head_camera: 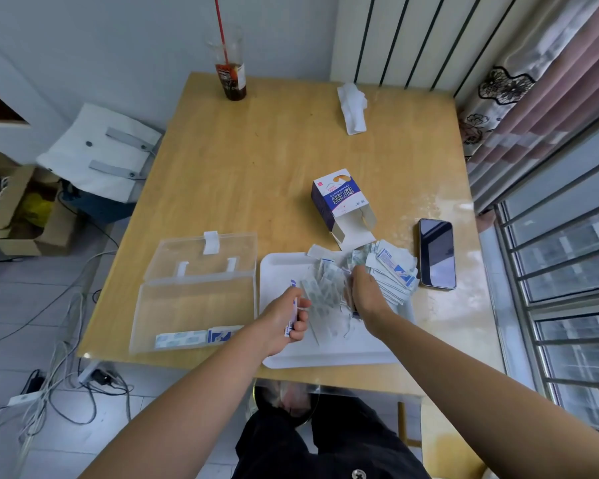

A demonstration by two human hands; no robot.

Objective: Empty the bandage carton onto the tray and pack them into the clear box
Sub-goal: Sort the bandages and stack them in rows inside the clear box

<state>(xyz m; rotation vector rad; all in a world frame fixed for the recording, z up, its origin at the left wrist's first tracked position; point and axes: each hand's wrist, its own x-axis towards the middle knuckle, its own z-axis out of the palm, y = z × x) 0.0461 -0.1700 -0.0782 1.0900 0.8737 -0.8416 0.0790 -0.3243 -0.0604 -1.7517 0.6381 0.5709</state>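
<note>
From where I stood, the left hand (278, 326) pinched a few bandages (294, 307). The right hand (365, 293) curled into the bandage pile (393, 273) on the tray (325, 357). The carton (338, 202) lay open just beyond. I'd have squared each bundle before laying it in the clear box (194, 300) on the left.

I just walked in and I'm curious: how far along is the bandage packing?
Done: the carton lies open on its side, and bandages sit in a pile on the tray. A few strips already lie in the clear box. In hand: the left hand grips a small bunch; the right hand reaches into the pile, fingers hidden. Left: most of the pile is not yet boxed.
</note>
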